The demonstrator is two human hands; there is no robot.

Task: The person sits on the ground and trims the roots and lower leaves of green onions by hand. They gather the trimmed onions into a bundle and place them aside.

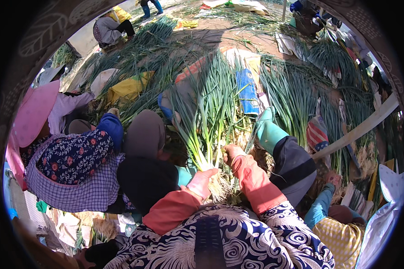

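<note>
My left hand, in a pinkish covering, is closed around the root end of a bunch of green onions. Pale roots hang below its thumb, and the long leaves point away from me. My right hand is beside the white stalks, its fingers curled on what looks like a thin leaf; the fingers partly hide it. Orange-red sleeves cover both forearms. Close to the right hand, dry peelings and leaf scraps lie between my teal boots.
A blue printed sack lies beyond the bunch. More green onions are spread to the right, near a curved pale strip. Close on my left sits a person in a flowered top; another in yellow dotted clothing is at right.
</note>
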